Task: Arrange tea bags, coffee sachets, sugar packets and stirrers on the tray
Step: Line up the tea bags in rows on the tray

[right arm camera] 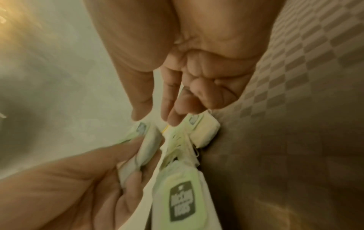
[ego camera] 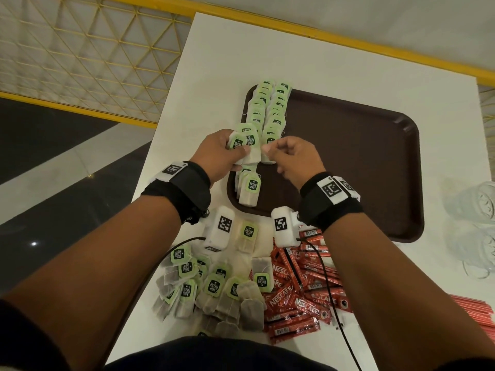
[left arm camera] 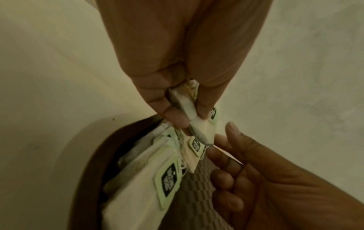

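A dark brown tray (ego camera: 361,145) lies on the white table (ego camera: 321,57). Two rows of green-tagged tea bags (ego camera: 267,108) run along its left side, and a few more tea bags (ego camera: 250,191) lie near its front corner. My left hand (ego camera: 237,151) grips a small stack of tea bags (left arm camera: 197,123) over the near end of the rows. My right hand (ego camera: 267,149) is close beside it. Its fingertips (right arm camera: 173,121) touch the nearest tea bag of the right row (right arm camera: 204,130), with the thumb held apart.
A loose pile of tea bags (ego camera: 211,287) lies at the table's front, with red coffee sachets (ego camera: 300,290) to its right. Red stirrers (ego camera: 479,311) lie at the right edge, and clear plastic items (ego camera: 474,210) beyond them. A yellow railing borders the table.
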A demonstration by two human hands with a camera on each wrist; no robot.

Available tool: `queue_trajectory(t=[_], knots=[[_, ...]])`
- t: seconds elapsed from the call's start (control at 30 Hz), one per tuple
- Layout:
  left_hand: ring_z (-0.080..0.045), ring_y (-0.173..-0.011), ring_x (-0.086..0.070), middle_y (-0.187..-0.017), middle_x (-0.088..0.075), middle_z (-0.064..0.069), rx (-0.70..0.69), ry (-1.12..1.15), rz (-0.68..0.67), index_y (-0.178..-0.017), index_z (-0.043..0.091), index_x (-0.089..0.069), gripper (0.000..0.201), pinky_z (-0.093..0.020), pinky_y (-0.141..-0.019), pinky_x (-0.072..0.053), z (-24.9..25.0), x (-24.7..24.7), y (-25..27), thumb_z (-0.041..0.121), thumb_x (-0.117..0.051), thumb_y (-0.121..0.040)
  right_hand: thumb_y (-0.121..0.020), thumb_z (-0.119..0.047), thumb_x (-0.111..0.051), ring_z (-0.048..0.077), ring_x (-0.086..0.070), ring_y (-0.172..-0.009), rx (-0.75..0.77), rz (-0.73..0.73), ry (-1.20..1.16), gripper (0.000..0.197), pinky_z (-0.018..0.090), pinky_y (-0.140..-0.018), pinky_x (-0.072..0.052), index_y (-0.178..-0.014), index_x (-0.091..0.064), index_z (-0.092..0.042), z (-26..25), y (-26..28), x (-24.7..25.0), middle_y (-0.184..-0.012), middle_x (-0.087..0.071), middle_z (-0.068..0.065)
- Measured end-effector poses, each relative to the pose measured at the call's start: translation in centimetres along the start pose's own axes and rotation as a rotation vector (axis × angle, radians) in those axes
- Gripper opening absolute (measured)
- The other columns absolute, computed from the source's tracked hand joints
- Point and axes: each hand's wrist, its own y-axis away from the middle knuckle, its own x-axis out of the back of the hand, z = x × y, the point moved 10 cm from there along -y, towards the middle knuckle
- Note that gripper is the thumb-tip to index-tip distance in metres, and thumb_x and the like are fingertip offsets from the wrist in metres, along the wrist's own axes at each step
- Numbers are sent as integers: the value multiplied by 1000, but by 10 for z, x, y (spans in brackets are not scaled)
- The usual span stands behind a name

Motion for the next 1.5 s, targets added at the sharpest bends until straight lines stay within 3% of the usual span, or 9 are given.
queue_trajectory(t=[0.1, 0.53, 0.67, 0.83, 0.97, 1.03, 1.2, 1.33, 1.5], knots=[[-20, -95, -70, -110, -69, -12, -23, 9, -8, -118, 7, -61, 27, -27, -72, -59, 7, -7, 2, 14, -67, -92, -86, -23, -73, 5, -51, -51, 19, -77, 6, 23, 11, -43, -40, -94, -66, -3, -8, 5, -14, -72, -61, 2], [-15, -82, -73, -112, -69, -15, 45, 71, 79, -120, 2, -56, 27, -22, -61, -56, -5, 10, 7, 19, -55, -100, -87, -24, -73, 7, -54, -47, -168, 76, 101, 12, 20, -49, -43, -82, -63, -19, 45, -4, 10, -75, -68, 0], [-20, -91, -72, -117, -68, -16, 83, 115, 51, -123, 2, -55, 27, -27, -71, -60, -9, 6, 10, 16, -53, -100, -86, -28, -73, 10, -54, -46, -144, 97, 166, 19, 20, -48, -45, -75, -59, -21, 37, -8, 8, -74, -68, 2], [-16, -86, -73, -114, -68, -14, 113, 169, 7, -126, 2, -55, 27, -25, -73, -60, -9, 1, 15, 12, -51, -100, -81, -33, -75, 19, -61, -66, -159, 109, 246, 20, 38, -69, -58, -76, -60, -22, 39, -9, 8, -82, -69, 4], [-15, -85, -73, -109, -69, -12, 107, 175, -34, -116, 6, -58, 17, -25, -76, -60, -5, -4, 20, 10, -51, -101, -88, -27, -66, 8, -57, -72, -66, 168, 263, 14, 19, -60, -44, -94, -65, -15, 23, -3, 19, -80, -61, -6], [-17, -87, -72, -110, -69, -13, 102, 170, -70, -116, 6, -58, 17, -25, -75, -60, -3, -10, 22, 9, -51, -101, -90, -32, -65, 8, -58, -74, 5, 140, 222, 17, 20, -63, -45, -93, -67, -15, 9, 2, 14, -83, -64, -5], [-15, -85, -71, -109, -71, -11, 71, 107, -157, -126, 6, -59, 27, -23, -73, -58, 1, -24, 25, 9, -55, -99, -90, -22, -68, 2, -52, -54, 12, -15, 1, 18, 11, -49, -42, -93, -68, -4, -2, 11, -11, -75, -63, 2], [-18, -90, -71, -110, -71, -9, 62, 76, -122, -121, 6, -60, 24, -26, -76, -59, 2, -21, 24, 11, -57, -98, -90, -19, -68, 2, -53, -51, -61, 15, -30, 10, 14, -47, -42, -91, -65, -9, 15, 10, -4, -74, -65, 0], [-32, -103, -69, -113, -64, -23, 176, 205, -25, -108, 0, -53, 13, -34, -83, -60, -7, -9, 23, 7, -44, -101, -87, -25, -72, 6, -52, -50, -128, 52, 90, 12, 17, -52, -44, -87, -67, -15, 37, 6, 6, -78, -68, 1]])
